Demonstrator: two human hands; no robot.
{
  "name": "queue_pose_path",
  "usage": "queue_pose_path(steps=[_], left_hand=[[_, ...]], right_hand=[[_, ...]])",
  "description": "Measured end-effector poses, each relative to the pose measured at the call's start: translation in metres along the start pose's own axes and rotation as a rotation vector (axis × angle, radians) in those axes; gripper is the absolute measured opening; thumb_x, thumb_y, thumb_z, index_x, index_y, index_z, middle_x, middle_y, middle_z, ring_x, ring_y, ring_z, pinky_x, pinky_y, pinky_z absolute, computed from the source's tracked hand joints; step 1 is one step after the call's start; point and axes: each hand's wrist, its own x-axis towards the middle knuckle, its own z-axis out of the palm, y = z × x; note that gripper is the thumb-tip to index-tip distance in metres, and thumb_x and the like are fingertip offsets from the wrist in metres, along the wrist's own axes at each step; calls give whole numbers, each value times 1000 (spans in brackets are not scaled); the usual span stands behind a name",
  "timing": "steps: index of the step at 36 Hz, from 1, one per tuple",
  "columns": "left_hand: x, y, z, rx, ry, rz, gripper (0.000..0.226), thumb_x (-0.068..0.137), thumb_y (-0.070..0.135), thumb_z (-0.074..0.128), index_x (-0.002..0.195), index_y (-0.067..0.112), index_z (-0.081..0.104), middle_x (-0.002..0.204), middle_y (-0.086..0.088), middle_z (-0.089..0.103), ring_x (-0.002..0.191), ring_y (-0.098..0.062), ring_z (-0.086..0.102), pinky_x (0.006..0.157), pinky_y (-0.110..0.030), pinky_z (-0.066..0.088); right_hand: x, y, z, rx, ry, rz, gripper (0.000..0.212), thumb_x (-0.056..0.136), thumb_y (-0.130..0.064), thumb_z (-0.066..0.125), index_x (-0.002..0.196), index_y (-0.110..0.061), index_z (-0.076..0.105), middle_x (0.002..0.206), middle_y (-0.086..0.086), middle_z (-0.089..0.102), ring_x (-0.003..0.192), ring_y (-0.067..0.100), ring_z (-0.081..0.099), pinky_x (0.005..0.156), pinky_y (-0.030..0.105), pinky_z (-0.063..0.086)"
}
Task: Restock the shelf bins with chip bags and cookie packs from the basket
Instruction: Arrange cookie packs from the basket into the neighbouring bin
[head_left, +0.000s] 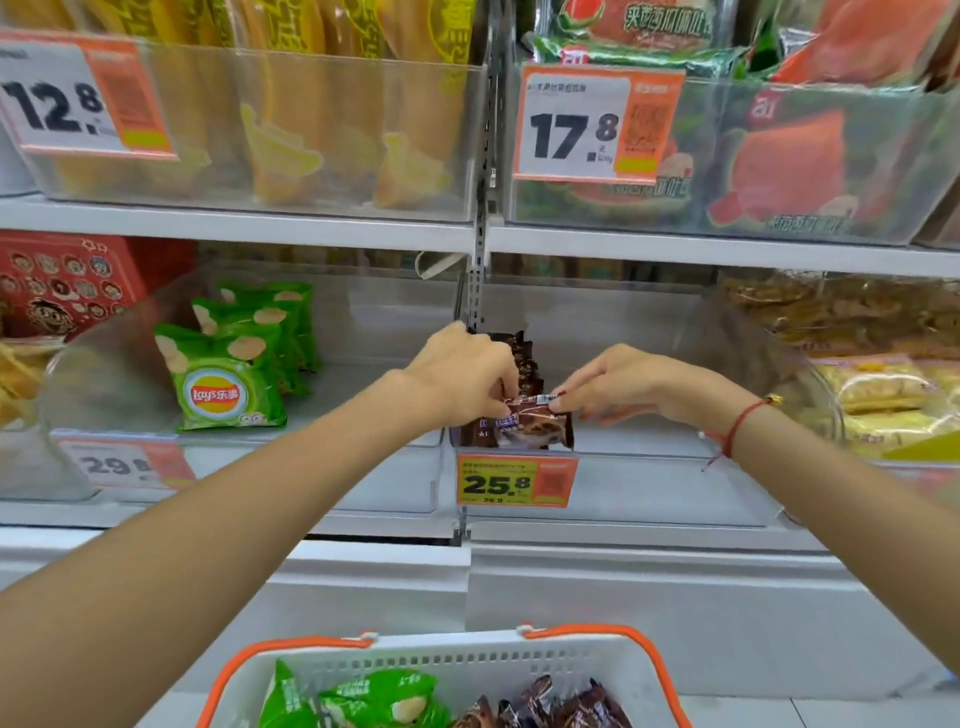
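Note:
A row of brown cookie packs stands at the left front of a clear shelf bin marked 25.8. My left hand pinches the top edge of the front pack from the left. My right hand pinches the same top edge from the right. Green Lay's chip bags stand in a row in the neighbouring clear bin to the left. Below, a white basket with orange handles holds more green chip bags and brown cookie packs.
The shelf above carries bins of yellow snack bags and red-green packs with price tags 12.8 and 17.8. Bread packs fill the bin to the right. A red box stands at far left. A metal upright divides the shelves.

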Motion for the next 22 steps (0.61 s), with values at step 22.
queue_pose_path(steps=[22], left_hand=[[-11,19,-4,429,-21,78,15,93,26,56,104,25,66,100,5,68,101,-18,58,83,-30,30]], right_hand=[[-3,3,32,-209,179,-136,9,82,-24,74,86,-24,65,99,2,70,93,17,65,84,33,54]])
